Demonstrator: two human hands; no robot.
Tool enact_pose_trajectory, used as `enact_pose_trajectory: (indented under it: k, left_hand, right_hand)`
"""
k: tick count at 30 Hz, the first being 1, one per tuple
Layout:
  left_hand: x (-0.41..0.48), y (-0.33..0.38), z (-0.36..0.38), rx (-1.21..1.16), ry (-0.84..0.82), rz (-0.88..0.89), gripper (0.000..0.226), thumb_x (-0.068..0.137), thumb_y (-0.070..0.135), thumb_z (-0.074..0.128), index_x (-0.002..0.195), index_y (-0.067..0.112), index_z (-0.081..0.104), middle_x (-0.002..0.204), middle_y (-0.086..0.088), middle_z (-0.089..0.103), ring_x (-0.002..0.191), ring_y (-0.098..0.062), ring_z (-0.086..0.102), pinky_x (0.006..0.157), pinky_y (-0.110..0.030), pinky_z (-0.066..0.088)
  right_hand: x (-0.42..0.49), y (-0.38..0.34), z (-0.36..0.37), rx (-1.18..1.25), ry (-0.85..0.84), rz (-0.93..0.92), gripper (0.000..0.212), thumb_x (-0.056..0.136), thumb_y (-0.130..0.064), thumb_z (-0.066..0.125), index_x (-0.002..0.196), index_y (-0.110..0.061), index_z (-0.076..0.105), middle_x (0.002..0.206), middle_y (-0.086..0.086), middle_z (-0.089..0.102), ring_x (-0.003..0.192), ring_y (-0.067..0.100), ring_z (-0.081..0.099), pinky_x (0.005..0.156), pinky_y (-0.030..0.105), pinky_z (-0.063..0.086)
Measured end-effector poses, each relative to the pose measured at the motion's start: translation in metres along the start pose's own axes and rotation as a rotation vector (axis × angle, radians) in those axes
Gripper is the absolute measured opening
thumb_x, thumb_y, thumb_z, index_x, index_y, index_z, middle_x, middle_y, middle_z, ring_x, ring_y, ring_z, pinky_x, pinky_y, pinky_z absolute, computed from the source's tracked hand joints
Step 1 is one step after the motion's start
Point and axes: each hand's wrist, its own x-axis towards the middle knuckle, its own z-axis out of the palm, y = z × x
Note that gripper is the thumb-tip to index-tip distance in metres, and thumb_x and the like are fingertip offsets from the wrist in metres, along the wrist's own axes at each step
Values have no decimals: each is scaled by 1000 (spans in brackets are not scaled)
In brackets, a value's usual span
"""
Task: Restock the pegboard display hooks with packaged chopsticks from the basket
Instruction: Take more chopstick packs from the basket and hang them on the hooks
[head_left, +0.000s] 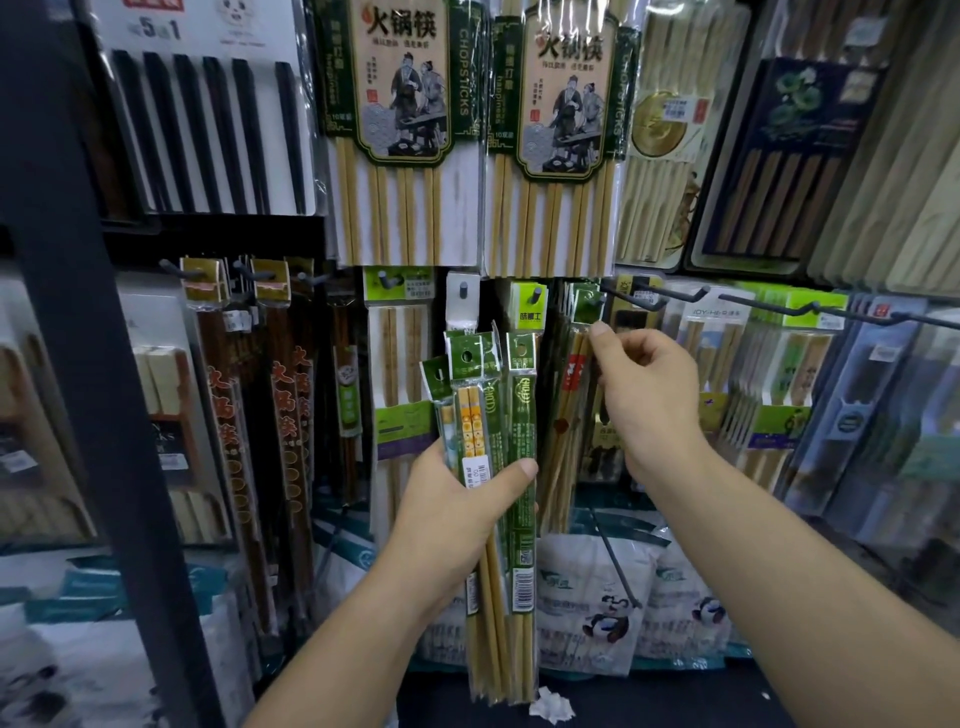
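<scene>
My left hand (457, 499) grips a bundle of several slim chopstick packs (498, 447) with green header cards, held upright in front of the pegboard. My right hand (644, 395) is raised to the right of the bundle, its thumb and fingers pinching a hanging pack (571, 395) just below its green header (589, 306) on a hook. A bare black hook (654, 293) juts out just right of that header. No basket is in view.
Large bamboo chopstick packs (400, 130) hang above, dark red ones (234, 405) to the left. A dark shelf post (88, 364) runs down the left side. Panda-printed bags (597, 597) lie on the shelf below. More hooks (779, 306) stick out at right.
</scene>
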Motion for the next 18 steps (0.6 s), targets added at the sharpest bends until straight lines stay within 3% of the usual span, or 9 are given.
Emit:
enact_pose_trajectory:
  k: [2,5,7,13,18]
  left_hand:
    - [0,-1,0,3,1,7,22,84,23,85,95,34,70,92,20,78,84,3,72,64,-3,49]
    - [1,1,1,4,-18,24,29,84,21,86,93,45,73,95,18,78,86,1,73,66,-5,51]
    - [1,2,2,-10,-51,45,38,84,17,85,96,51,73,99,15,79,91,-3,74,71,-10,54]
    - [1,-3,3,12,-91,44,36,76,30,84,107,44,72,108,11,79,101,-8,74,81,-20,59]
    - [2,-7,3,16,-80,4,35,78,23,87,109,32,72,105,9,79,98,-10,75,87,-32,59]
  right_hand:
    - [-13,-1,-3,2,-39,3,28,97,-39,66,80,-17,67,60,-15,59,57,-5,54,64,21,43]
    - [-38,-4,-6,15,-276,6,21,98,-37,63,84,-26,73,77,-16,71,68,-6,63,68,21,45]
    - [-49,-4,-6,-3,-372,-22,16,97,-36,65,85,-29,74,77,-14,71,69,-3,64,64,17,47]
    - [-49,-7,-7,51,-378,23,14,98,-30,65,89,-25,75,70,-6,65,64,2,60,60,18,47]
    - [-43,-10,-6,90,-366,51,24,98,-28,65,76,-28,74,69,-3,63,64,6,58,61,25,46]
